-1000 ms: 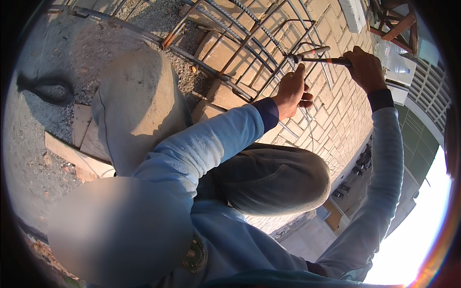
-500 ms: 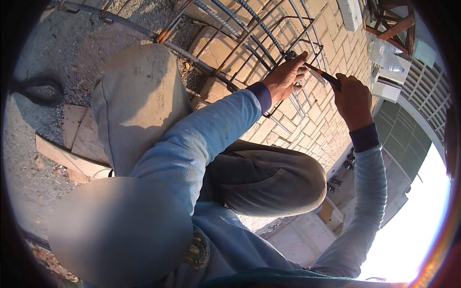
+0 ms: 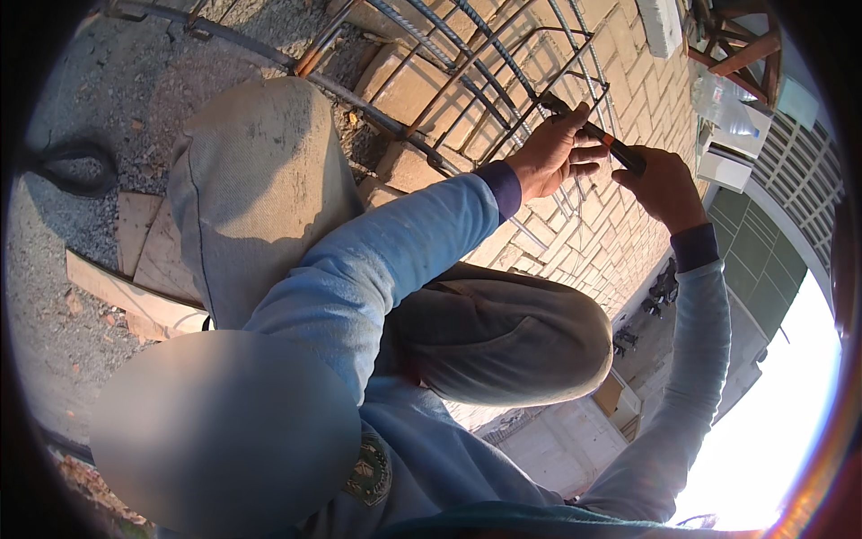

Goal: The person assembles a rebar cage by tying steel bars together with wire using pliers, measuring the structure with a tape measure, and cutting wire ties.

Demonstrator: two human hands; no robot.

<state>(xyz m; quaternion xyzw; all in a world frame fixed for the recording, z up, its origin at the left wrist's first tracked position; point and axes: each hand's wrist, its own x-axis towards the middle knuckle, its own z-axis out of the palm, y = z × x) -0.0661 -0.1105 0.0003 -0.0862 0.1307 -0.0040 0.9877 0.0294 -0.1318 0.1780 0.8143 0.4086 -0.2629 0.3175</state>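
Observation:
A rusty rebar cage (image 3: 467, 63) lies on a brick paved surface (image 3: 628, 242) in front of my bent knees. My left hand (image 3: 549, 151) is closed around one of the cage's thin bars at its near end. A slim dark tool with an orange band (image 3: 607, 142) runs from that spot back to my right hand (image 3: 660, 184), which is closed on its handle. The two hands are almost touching. Both arms wear light blue sleeves with dark cuffs.
My grey trousered knees (image 3: 260, 189) fill the middle. Wooden boards (image 3: 135, 269) lie on gravel at the left, near a dark curved hose (image 3: 76, 171). A wooden frame (image 3: 736, 45) and a green gridded wall (image 3: 763, 260) stand at the right.
My right hand has come down and leftward with the tool, ending close to my left hand. The left hand has shifted slightly up along the cage.

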